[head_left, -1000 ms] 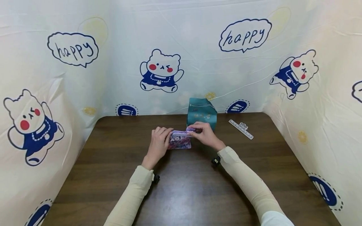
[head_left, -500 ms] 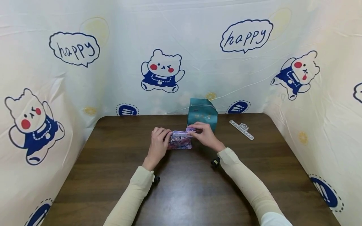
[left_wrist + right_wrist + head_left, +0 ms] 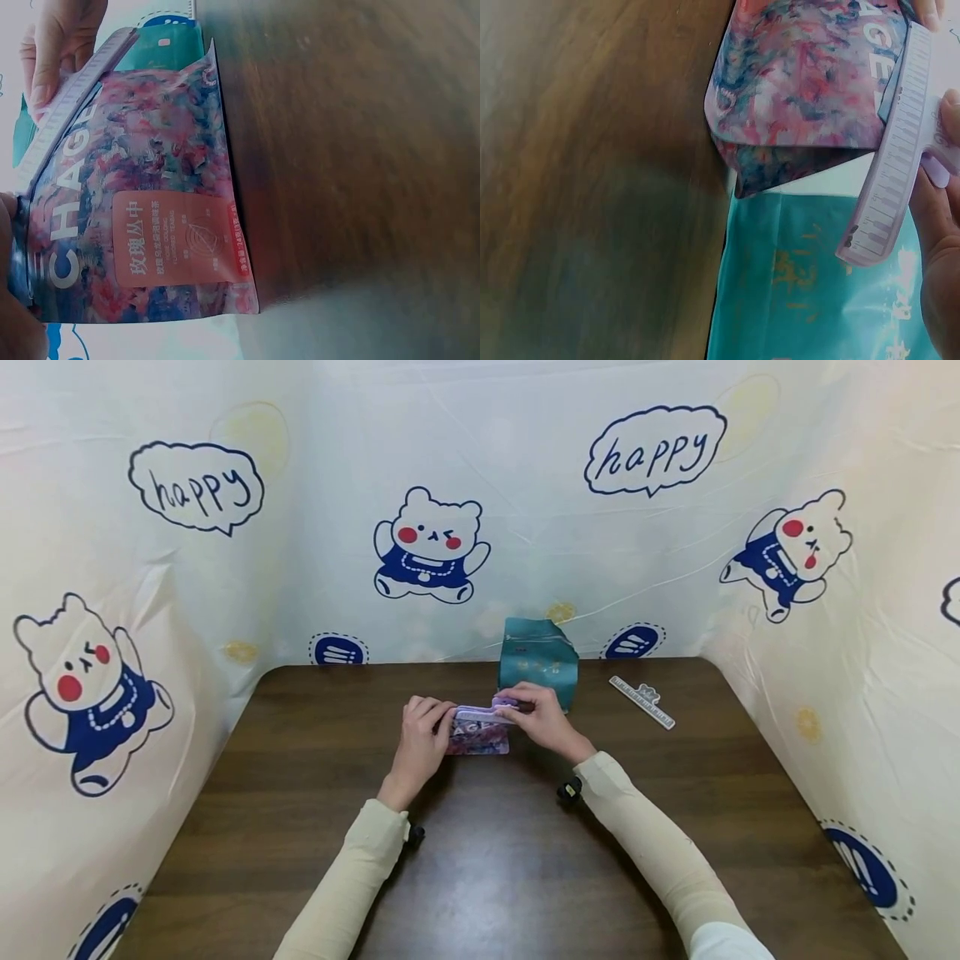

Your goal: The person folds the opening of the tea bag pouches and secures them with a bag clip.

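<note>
A floral pink-and-blue tea pouch point(image 3: 478, 742), lettered CHAGEE in part, stands upright at the middle of the table. My left hand point(image 3: 422, 737) grips its top left corner, fingers behind and thumb in front; in the left wrist view only parts of that thumb and fingers show at the edge. Along the pouch's top edge lies a long pale purple bag clip point(image 3: 889, 172) with a piano-key pattern. Between thumb and fingers, my right hand point(image 3: 546, 720) pinches the handle of this clip. One end of the clip sticks out past the pouch's right side in the right wrist view.
Behind the right hand stands a teal pouch point(image 3: 537, 656) with a torn-looking top and gold print. A white clip point(image 3: 642, 702) with a similar key pattern lies on the brown wooden table point(image 3: 465, 877) to the right. Printed cloth point(image 3: 427, 427) hangs around the table.
</note>
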`<action>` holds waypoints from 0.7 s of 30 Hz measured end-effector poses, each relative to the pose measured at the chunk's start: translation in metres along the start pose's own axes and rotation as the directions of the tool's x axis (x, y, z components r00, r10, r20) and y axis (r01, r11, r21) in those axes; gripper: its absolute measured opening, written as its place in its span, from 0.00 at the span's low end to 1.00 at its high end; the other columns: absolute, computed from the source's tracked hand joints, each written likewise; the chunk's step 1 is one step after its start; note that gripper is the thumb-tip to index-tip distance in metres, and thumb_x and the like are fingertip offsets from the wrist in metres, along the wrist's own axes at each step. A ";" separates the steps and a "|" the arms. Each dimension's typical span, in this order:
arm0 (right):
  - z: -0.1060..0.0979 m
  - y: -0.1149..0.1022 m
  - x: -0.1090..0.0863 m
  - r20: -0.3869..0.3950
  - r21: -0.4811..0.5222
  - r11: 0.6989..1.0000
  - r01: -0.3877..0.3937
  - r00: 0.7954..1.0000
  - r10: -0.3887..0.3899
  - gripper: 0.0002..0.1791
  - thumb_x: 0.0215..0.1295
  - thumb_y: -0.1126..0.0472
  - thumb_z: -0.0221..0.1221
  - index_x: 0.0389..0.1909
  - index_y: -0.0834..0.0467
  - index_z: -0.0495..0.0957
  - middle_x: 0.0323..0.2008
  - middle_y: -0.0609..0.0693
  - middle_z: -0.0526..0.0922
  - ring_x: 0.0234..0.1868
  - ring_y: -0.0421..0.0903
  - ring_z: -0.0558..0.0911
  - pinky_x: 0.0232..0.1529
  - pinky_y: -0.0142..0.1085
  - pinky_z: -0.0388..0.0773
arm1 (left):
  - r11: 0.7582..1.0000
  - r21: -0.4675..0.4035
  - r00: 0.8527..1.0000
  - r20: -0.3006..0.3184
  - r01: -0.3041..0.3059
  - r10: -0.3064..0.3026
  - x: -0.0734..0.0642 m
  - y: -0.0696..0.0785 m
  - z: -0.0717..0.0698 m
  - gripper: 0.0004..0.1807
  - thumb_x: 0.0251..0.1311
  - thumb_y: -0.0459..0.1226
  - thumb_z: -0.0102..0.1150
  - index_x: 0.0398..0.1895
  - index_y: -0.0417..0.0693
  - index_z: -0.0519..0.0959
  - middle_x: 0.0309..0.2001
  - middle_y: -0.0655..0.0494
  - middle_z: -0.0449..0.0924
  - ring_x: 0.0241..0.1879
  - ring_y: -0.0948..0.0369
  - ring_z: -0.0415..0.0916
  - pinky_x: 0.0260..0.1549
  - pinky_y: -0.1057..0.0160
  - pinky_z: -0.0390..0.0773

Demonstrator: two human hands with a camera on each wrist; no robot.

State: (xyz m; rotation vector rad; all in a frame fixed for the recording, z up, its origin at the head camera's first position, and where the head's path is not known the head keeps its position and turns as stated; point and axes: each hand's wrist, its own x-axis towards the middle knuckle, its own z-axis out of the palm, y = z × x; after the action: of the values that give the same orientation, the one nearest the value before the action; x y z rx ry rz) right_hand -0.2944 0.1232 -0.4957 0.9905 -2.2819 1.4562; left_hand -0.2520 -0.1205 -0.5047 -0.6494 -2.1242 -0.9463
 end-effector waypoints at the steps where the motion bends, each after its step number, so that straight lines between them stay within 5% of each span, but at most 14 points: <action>1: 0.001 0.000 0.000 -0.001 0.000 1.000 0.004 1.000 -0.004 0.12 0.65 0.62 0.68 0.48 0.61 0.88 0.42 0.50 0.87 0.43 0.45 0.84 0.43 0.37 0.85 | 1.000 0.000 1.000 -0.001 0.002 -0.002 0.000 0.000 -0.001 0.07 0.68 0.31 0.62 0.39 0.35 0.87 0.35 0.46 0.83 0.37 0.50 0.71 0.42 0.50 0.68; 14: 0.008 -0.002 0.001 -0.037 0.008 1.000 -0.008 0.999 0.008 0.13 0.64 0.61 0.68 0.48 0.60 0.88 0.42 0.49 0.87 0.43 0.45 0.84 0.43 0.40 0.85 | 0.999 0.049 0.995 0.104 -0.004 -0.001 0.000 -0.003 -0.012 0.09 0.67 0.31 0.63 0.48 0.38 0.85 0.40 0.46 0.82 0.42 0.50 0.72 0.47 0.49 0.71; 21: 0.009 -0.002 0.001 -0.060 0.014 1.000 -0.007 0.998 0.008 0.11 0.64 0.62 0.68 0.46 0.58 0.88 0.41 0.48 0.86 0.41 0.44 0.83 0.42 0.41 0.86 | 0.997 0.050 0.990 0.128 0.054 -0.060 -0.003 -0.005 -0.019 0.14 0.67 0.30 0.64 0.55 0.37 0.81 0.48 0.44 0.78 0.52 0.47 0.71 0.52 0.48 0.74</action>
State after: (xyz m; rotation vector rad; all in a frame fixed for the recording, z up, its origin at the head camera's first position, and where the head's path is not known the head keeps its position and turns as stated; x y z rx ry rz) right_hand -0.2926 0.1149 -0.4983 0.9308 -2.2386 1.4865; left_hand -0.2456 -0.1390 -0.5001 -0.6458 -2.2834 -0.9046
